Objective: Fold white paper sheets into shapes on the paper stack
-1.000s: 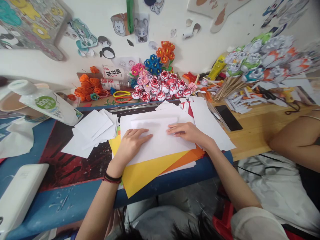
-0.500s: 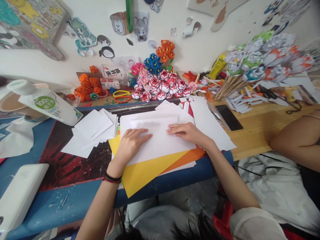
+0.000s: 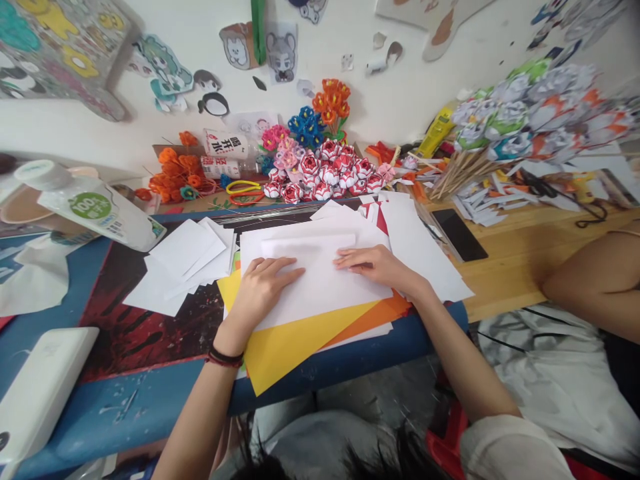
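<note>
A white sheet of paper lies in front of me, with a narrower raised strip or fold along its upper part. My left hand rests flat on the sheet's left side, its fingers stretched toward the middle. From the right, my right hand lies on the same sheet with fingers extended; its thumb is partly hidden below them. Under the white sheet, yellow paper and orange paper stick out toward the table's front edge.
Loose white squares lie to the left, near a tilted bottle and a white power bank. Behind stand red-and-white paper flowers. Right are a black phone, flowers on sticks and another person's arm.
</note>
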A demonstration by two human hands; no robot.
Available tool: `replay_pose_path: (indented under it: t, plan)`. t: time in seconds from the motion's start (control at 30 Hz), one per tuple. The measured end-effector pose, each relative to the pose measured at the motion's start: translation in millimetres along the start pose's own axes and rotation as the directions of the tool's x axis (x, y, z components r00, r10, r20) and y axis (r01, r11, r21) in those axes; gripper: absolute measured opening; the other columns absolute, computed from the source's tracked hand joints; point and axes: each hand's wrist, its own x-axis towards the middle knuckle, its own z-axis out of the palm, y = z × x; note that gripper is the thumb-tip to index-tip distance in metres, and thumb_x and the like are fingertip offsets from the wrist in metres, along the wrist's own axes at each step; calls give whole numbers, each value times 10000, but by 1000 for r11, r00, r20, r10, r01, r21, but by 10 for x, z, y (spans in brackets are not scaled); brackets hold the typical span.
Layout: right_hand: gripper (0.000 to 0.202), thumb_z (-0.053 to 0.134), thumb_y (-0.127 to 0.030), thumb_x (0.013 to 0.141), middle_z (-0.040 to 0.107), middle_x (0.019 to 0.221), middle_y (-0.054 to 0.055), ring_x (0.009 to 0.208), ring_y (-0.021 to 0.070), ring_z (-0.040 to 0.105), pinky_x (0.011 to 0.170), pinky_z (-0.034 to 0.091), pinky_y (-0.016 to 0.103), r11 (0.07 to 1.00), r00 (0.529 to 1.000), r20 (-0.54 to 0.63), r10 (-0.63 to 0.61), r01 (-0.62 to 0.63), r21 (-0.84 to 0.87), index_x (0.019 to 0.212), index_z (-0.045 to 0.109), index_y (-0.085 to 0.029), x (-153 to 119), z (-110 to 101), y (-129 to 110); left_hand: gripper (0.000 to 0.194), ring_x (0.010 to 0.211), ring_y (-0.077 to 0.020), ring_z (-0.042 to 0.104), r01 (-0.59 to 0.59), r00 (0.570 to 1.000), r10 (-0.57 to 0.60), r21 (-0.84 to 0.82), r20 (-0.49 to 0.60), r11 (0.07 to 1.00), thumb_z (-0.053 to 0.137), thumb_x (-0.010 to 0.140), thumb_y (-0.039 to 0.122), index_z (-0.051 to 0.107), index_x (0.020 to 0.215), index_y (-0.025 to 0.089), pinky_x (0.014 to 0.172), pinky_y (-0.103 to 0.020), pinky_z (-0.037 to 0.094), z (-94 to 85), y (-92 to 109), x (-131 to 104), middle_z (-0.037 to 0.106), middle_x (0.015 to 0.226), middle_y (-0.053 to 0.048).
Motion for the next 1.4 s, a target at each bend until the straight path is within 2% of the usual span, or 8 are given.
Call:
replay_pose_path:
  t: [0.3, 0.57, 0.73, 1.07, 1.4]
  plan:
    - [352, 572, -104, 893, 712, 1194, -21, 1293, 193, 543, 1127, 415, 391, 998, 997, 77, 23, -27, 52, 1146, 725, -293, 0, -69, -31, 341, 1081, -234, 608, 2, 1000, -2, -5, -2, 1000, 488, 969, 184, 668, 1216, 335, 913, -416, 411, 4, 0, 0, 632, 1312, -44]
    - [365, 565, -115, 892, 700, 1221, -29, 1288, 194, 547, 1127, 409, 394, 999, 998, 68, -3, 1, 33, 1162, 719, -306, -8, -62, -21, 353, 1074, -238, 604, 0, 1000, 0, -13, 1, 1000, 495, 959, 162, 669, 1219, 326, 915, -422, 411, 7, -2, -7, 629, 1313, -54]
    - [348, 568, -140, 893, 706, 1207, -32, 1294, 192, 542, 1135, 398, 393, 997, 998, 58, 24, -29, 75, 1157, 721, -308, -17, -49, -12, 342, 1078, -238, 599, 4, 1000, -4, -19, -7, 1000, 508, 956, 174, 667, 1216, 329, 920, -420, 409, 27, -13, -15, 626, 1315, -50]
    - [304, 592, -190, 890, 711, 1198, -18, 1293, 211, 543, 1132, 398, 419, 992, 997, 45, 56, -60, 114, 1133, 733, -305, -19, -35, -10, 275, 1071, -230, 602, 27, 1000, -27, -8, -13, 1000, 496, 980, 272, 692, 1165, 327, 903, -412, 388, -18, 30, 4, 645, 1299, -35]
    - [327, 577, -147, 894, 715, 1188, -24, 1291, 202, 546, 1132, 401, 424, 997, 998, 53, 34, -38, 64, 1135, 729, -305, -19, -42, -40, 271, 1072, -237, 607, 37, 999, -38, -25, -33, 999, 512, 973, 288, 691, 1171, 331, 903, -423, 383, -5, 30, 5, 652, 1291, -42]
